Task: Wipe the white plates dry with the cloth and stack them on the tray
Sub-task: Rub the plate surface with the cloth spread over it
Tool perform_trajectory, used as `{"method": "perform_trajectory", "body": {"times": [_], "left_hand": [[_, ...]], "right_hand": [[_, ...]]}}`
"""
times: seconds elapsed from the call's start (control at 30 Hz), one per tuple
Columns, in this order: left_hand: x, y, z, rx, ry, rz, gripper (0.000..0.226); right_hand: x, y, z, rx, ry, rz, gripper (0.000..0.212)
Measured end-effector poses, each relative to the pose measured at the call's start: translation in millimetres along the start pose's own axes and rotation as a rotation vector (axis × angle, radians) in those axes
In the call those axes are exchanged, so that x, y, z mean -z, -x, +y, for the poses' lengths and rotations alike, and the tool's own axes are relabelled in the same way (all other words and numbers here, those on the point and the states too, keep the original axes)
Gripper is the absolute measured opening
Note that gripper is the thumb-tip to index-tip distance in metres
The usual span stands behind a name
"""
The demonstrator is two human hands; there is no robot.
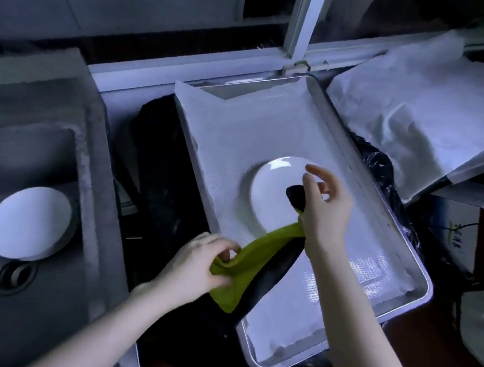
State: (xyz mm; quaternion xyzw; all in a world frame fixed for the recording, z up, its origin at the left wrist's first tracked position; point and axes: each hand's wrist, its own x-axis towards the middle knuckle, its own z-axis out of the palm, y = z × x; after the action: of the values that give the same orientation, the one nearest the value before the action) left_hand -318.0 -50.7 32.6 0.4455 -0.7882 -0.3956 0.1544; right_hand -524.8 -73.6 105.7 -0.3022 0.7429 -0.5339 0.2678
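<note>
View: a single head-worn camera looking down on a dim kitchen counter, with both bare forearms reaching in from the near edge.
Tray: a metal tray (424, 288) with a white liner lies at an angle across the middle of the scene, on black plastic sheeting (376, 165).
Plate on tray: one white plate (269, 185) lies flat on the liner, about mid-tray and partly under the right hand.
Cloth: a cloth (258, 251), green on one face and dark on the other, stretches in the air from the left hand up to the right hand, above the tray's left rim.
Left hand: the left hand (204, 261) pinches the near end of the cloth between thumb and curled fingers, just left of the tray.
Right hand: the right hand (323, 210) hovers over the plate and holds the far end of the cloth under its palm; a dark tip pokes out beside the thumb, and the forefinger and thumb are loosely spread.
Sink: a grey sink (90, 156) fills the left side.
Second plate: another white plate (28, 221) rests in the basin, just beyond the drain (16, 273).
Far right: a rumpled white sheet (426, 102) covers something beside the tray.
</note>
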Motion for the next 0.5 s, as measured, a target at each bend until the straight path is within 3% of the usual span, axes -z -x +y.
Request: {"method": "perform_trajectory", "body": {"times": [0.1, 0.17, 0.27, 0.33, 0.4, 0.43, 0.5], "left_hand": [[26, 13, -8, 0.089, 0.131, 0.101, 0.024], [53, 25, -16, 0.161, 0.248, 0.127, 0.028], [99, 46, -28, 0.185, 0.458, 0.234, 0.029], [127, 60, -37, 0.175, 0.518, 0.299, 0.024], [147, 75, -49, 0.178, 0.549, 0.348, 0.022], [156, 82, -56, 0.19, 0.566, 0.379, 0.025], [171, 96, -73, 0.225, 0.586, 0.44, 0.032]], "right_hand": [[-15, 11, -16, 0.081, 0.045, -0.085, 0.017], [-27, 22, -25, 0.189, 0.098, -0.18, 0.016], [-51, 49, -41, 0.351, 0.288, -0.514, 0.012], [-74, 74, -52, 0.478, 0.503, -0.82, 0.036], [-102, 103, -57, 0.635, 0.699, -1.014, 0.061], [-117, 118, -58, 0.729, 0.798, -1.017, 0.068], [-147, 147, -58, 0.935, 0.99, -0.843, 0.063]]}}
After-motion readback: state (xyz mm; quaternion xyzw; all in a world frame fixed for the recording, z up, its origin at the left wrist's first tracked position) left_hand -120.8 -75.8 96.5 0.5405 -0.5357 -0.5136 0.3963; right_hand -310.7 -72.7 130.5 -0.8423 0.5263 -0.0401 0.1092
